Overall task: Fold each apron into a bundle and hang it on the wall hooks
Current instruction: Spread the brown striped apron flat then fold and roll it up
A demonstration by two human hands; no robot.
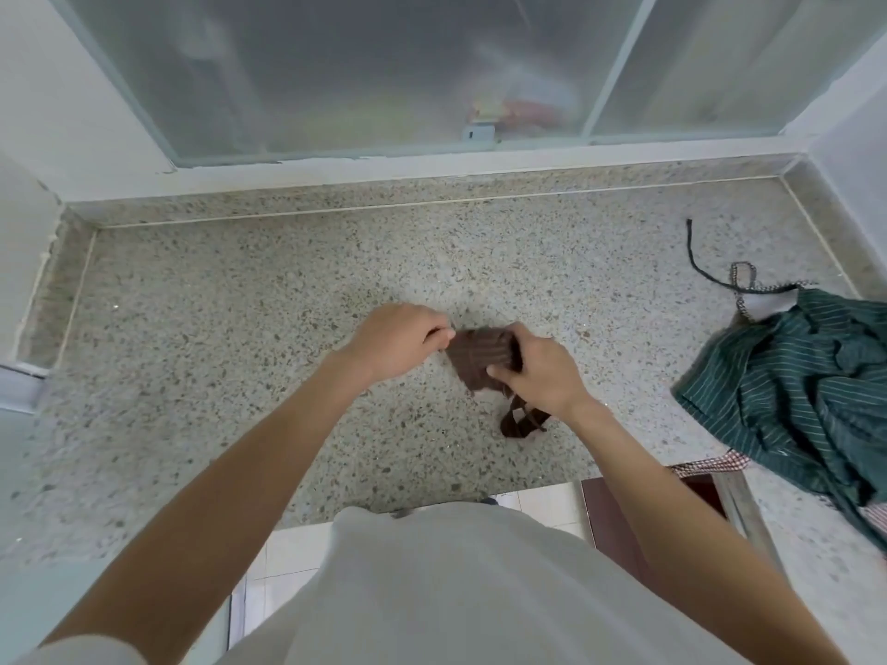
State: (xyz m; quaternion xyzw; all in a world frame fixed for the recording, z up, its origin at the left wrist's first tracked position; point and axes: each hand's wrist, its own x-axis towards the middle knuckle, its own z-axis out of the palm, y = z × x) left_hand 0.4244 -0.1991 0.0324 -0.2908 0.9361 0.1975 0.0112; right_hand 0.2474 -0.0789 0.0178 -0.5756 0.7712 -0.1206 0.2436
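A brown striped apron (pixel 480 360) is folded into a small tight bundle on the speckled stone counter (pixel 240 304), in the middle of the view. My right hand (pixel 537 371) grips the bundle from the right with curled fingers. My left hand (pixel 398 340) pinches its left edge. The apron's brown straps (pixel 521 422) trail out below my right hand. No wall hooks are in view.
A crumpled green striped apron (pixel 797 386) with dark ties (pixel 705 266) lies at the counter's right side, with a red checked cloth (pixel 710 465) under it. A frosted sliding window (pixel 360 74) runs along the back. The counter's front edge meets white floor tiles below.
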